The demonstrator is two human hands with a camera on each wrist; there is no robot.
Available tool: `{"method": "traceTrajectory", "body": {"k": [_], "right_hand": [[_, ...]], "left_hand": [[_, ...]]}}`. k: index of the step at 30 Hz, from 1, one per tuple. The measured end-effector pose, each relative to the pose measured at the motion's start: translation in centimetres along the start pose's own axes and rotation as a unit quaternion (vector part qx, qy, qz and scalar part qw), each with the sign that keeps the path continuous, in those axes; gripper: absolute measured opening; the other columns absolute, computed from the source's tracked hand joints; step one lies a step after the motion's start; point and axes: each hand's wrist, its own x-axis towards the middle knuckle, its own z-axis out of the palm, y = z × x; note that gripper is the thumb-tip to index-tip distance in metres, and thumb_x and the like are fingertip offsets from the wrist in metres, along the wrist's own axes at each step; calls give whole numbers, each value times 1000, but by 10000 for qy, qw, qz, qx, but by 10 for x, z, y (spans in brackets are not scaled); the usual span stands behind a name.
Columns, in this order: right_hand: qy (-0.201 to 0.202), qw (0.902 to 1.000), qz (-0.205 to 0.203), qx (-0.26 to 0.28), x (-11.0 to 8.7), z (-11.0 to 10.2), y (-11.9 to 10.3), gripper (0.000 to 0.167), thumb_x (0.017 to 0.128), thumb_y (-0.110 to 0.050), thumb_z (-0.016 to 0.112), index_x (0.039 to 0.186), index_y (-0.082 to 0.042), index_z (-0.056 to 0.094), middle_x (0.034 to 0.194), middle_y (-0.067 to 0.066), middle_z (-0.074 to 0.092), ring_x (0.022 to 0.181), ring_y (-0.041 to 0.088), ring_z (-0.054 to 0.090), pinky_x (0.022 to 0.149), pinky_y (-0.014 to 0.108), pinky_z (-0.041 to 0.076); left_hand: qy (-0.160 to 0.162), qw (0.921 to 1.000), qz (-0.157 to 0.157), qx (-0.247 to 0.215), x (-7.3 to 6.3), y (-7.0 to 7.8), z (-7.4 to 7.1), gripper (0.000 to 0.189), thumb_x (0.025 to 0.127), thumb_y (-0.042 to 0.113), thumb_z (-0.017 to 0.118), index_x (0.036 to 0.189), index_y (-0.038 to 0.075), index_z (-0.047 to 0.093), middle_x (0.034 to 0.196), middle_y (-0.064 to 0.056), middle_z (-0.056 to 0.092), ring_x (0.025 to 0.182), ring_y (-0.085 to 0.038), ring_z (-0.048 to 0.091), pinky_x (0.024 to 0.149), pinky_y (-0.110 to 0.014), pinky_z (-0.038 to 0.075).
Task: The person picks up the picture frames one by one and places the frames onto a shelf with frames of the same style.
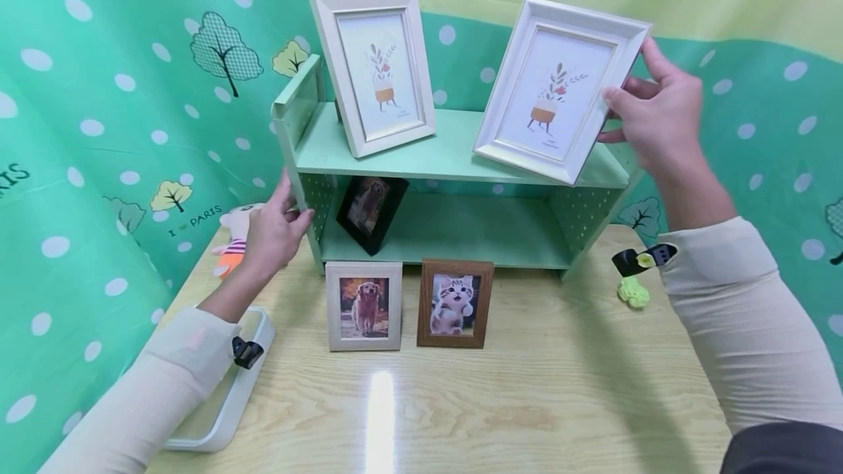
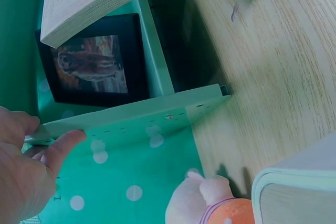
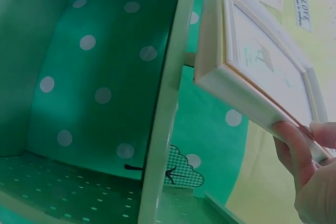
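A white picture frame point(image 1: 556, 90) with a potted-plant print is tilted at the right of the green shelf's point(image 1: 454, 141) top board. My right hand point(image 1: 658, 108) holds it by its right edge, thumb on the front and fingers behind. In the right wrist view the same white frame point(image 3: 273, 56) is seen from below, with my right hand point(image 3: 315, 171) pinching its rim. A second white frame point(image 1: 375, 72) with a like print stands at the top left. My left hand point(image 1: 276, 229) grips the shelf's left side panel point(image 2: 131, 106) between thumb and fingers.
A black frame point(image 1: 372, 211) leans tilted on the lower board. Before the shelf stand a pale dog-photo frame point(image 1: 364, 342) and a brown kitten-photo frame point(image 1: 456, 341). A plush toy point(image 1: 232, 254) and a white-rimmed tray point(image 1: 246, 379) are at left, a yellow-green flower point(image 1: 634, 292) at right.
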Motion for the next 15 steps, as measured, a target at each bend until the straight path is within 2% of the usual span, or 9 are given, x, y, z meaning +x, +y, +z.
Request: {"method": "traceTrajectory", "body": {"k": [8, 15], "right_hand": [[60, 9999, -30, -107, 12, 8, 4, 75, 89, -10, 77, 143, -52, 45, 146, 2, 62, 102, 21, 76, 55, 38, 64], [69, 10000, 25, 11, 19, 13, 5, 76, 90, -5, 75, 142, -52, 46, 143, 3, 64, 90, 19, 76, 56, 40, 64]], "left_hand": [[37, 10000, 79, 24, 0, -2, 0, 92, 101, 6, 61, 161, 48, 6, 149, -30, 50, 124, -50, 60, 95, -58, 57], [84, 9998, 186, 35, 1, -5, 1, 92, 100, 5, 61, 163, 45, 6, 147, -31, 52, 123, -51, 61, 93, -57, 58]]}}
